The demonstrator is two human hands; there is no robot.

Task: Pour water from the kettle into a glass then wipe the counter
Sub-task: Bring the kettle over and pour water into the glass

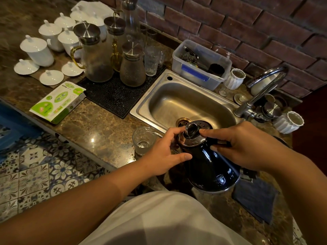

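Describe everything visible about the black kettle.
The kettle has a glossy black, cone-shaped body with a silvery metal base rim and a silvery lid bearing a dark knob. It is tipped toward the glass, near the sink's front edge. The left hand touches its side and lid; the right hand holds the handle side.

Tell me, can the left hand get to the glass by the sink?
Probably yes. The left hand rests on the kettle, and the glass stands right beside it on the counter, with nothing between them.
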